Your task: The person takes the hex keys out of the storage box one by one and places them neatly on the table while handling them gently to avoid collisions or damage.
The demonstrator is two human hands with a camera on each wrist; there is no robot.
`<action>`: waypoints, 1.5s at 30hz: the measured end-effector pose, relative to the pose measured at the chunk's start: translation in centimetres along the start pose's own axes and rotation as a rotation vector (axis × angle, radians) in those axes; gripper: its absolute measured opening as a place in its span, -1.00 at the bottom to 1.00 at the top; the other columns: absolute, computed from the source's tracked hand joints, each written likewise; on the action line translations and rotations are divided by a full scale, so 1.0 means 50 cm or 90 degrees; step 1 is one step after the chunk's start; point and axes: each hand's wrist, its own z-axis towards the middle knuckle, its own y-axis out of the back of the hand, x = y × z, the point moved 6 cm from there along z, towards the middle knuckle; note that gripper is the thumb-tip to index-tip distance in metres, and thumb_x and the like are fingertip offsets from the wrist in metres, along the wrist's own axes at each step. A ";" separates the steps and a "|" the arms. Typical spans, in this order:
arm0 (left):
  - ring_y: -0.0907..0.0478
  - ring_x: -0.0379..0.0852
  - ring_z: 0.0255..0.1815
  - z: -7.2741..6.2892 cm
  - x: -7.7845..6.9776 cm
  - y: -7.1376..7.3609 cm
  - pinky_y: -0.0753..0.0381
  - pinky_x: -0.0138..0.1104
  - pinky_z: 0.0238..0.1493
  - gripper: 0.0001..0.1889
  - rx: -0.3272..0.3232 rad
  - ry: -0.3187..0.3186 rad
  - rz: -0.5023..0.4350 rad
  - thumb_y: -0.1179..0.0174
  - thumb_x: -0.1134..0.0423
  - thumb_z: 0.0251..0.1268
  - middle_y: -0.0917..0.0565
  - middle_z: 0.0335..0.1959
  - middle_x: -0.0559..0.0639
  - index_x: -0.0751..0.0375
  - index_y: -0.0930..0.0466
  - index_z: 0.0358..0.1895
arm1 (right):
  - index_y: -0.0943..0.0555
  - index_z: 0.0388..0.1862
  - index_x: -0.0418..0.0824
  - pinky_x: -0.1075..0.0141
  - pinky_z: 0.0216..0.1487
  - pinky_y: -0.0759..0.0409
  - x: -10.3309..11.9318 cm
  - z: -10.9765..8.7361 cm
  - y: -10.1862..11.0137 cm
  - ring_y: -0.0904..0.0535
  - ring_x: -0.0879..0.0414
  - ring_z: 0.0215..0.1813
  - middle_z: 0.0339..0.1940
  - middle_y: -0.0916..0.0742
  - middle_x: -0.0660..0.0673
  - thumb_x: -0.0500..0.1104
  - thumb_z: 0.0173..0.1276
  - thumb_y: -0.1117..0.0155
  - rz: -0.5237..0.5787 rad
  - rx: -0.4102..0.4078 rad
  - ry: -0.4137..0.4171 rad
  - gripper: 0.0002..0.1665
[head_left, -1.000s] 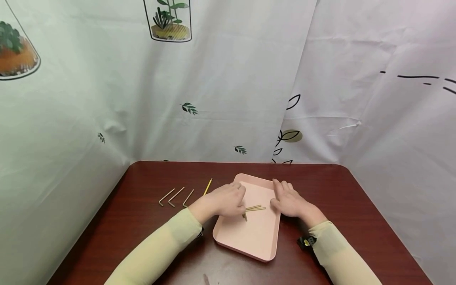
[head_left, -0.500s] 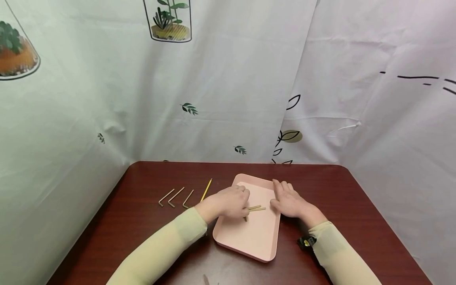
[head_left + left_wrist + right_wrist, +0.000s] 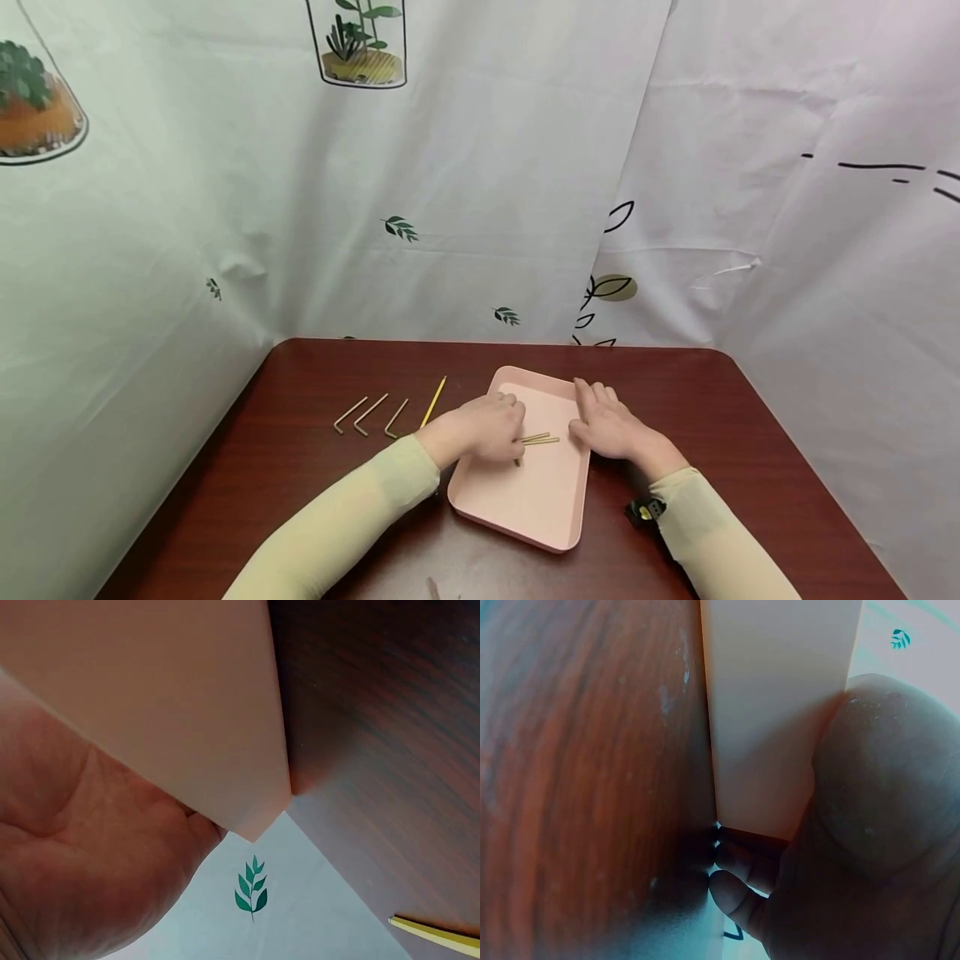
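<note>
A pink rectangular tray [image 3: 534,510] sits on the table, and several thin brass-coloured L-shaped hex keys [image 3: 547,440] lie in its middle. Over them my left hand [image 3: 489,427] reaches in from the left, its fingers bent down at the keys. The fingertips are hidden behind the knuckles, so I cannot tell whether they pinch a key. My right hand [image 3: 611,425] grips the tray's right side, thumb over the rim and other fingers along the outside. In the right wrist view the thumb [image 3: 877,765] presses on the tray wall [image 3: 772,712].
Left of the tray, three L-shaped hex keys [image 3: 371,409] lie in a row on the dark red-brown table [image 3: 300,492]. A thin yellow pencil-like stick [image 3: 433,402] lies between them and the tray. White printed cloth [image 3: 465,167] hangs behind and at both sides.
My left hand has shifted slightly right over the hex keys in the tray, then stayed nearly still. The right hand and the tray have not moved.
</note>
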 end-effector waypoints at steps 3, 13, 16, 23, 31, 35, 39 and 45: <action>-0.49 -0.09 -0.11 0.002 -0.001 -0.006 -0.56 -0.23 0.12 -0.71 0.008 0.000 -0.006 -0.29 -0.07 0.46 -0.54 -0.20 -0.04 0.05 -0.54 -0.17 | -0.21 0.63 -0.61 -0.30 0.26 -0.51 0.013 -0.002 0.009 -0.42 -0.47 0.22 0.22 -0.52 -0.55 -0.09 0.42 -0.12 0.018 0.013 -0.012 -0.06; -0.52 -0.12 -0.13 0.007 -0.002 -0.020 -0.62 -0.19 0.04 -0.73 0.023 0.013 -0.025 -0.29 -0.06 0.45 -0.55 -0.18 -0.05 0.05 -0.52 -0.15 | -0.23 0.64 -0.55 -0.31 0.19 -0.53 0.008 0.001 0.007 -0.43 -0.39 0.20 0.19 -0.55 -0.47 -0.03 0.41 -0.17 0.001 0.010 -0.019 -0.04; -0.51 -0.12 -0.14 0.010 -0.002 -0.024 -0.62 -0.18 0.02 -0.73 0.025 0.014 -0.025 -0.29 -0.05 0.45 -0.55 -0.19 -0.06 0.04 -0.52 -0.15 | -0.23 0.65 -0.58 -0.29 0.28 -0.53 0.022 -0.002 0.015 -0.44 -0.42 0.24 0.23 -0.54 -0.51 -0.09 0.43 -0.18 0.005 0.031 -0.036 -0.06; -0.49 -0.14 -0.18 0.012 -0.003 -0.025 -0.60 -0.19 -0.06 -0.78 0.038 0.020 -0.028 -0.25 -0.01 0.51 -0.55 -0.19 -0.07 0.04 -0.53 -0.12 | -0.22 0.64 -0.54 -0.24 0.16 -0.54 -0.030 0.006 -0.021 -0.43 -0.39 0.15 0.20 -0.54 -0.48 -0.03 0.42 -0.14 0.003 -0.010 0.003 -0.05; -0.52 -0.12 -0.16 0.015 -0.006 -0.024 -0.64 -0.17 -0.07 -0.79 0.026 0.022 -0.010 -0.20 0.07 0.58 -0.60 -0.14 -0.02 0.12 -0.59 0.01 | -0.22 0.65 -0.52 -0.24 0.14 -0.54 -0.019 0.004 -0.010 -0.42 -0.37 0.15 0.19 -0.54 -0.47 0.01 0.43 -0.15 0.005 -0.008 0.003 -0.03; -0.55 -0.12 -0.14 0.016 -0.011 -0.023 -0.66 -0.16 -0.05 -0.79 0.022 0.017 -0.003 -0.18 0.09 0.61 -0.63 -0.12 -0.01 0.14 -0.61 0.05 | -0.21 0.65 -0.55 -0.25 0.17 -0.54 -0.011 0.002 -0.005 -0.42 -0.40 0.17 0.21 -0.53 -0.49 -0.03 0.44 -0.14 0.013 -0.002 0.003 -0.05; -0.57 -0.12 -0.12 0.017 -0.015 -0.021 -0.67 -0.16 -0.02 -0.79 0.021 0.011 0.006 -0.18 0.09 0.62 -0.63 -0.12 -0.01 0.14 -0.61 0.06 | -0.23 0.63 -0.56 -0.28 0.18 -0.53 -0.006 0.001 -0.001 -0.43 -0.38 0.17 0.20 -0.54 -0.49 -0.05 0.42 -0.15 0.017 0.010 -0.010 -0.06; -0.58 -0.10 -0.08 0.021 -0.019 -0.023 -0.66 -0.15 0.02 -0.80 0.015 0.007 0.024 -0.20 0.08 0.61 -0.62 -0.12 -0.02 0.12 -0.60 0.02 | -0.24 0.62 -0.58 -0.31 0.18 -0.52 0.009 -0.002 0.011 -0.43 -0.40 0.16 0.16 -0.54 -0.50 -0.06 0.43 -0.15 0.021 0.011 -0.009 -0.07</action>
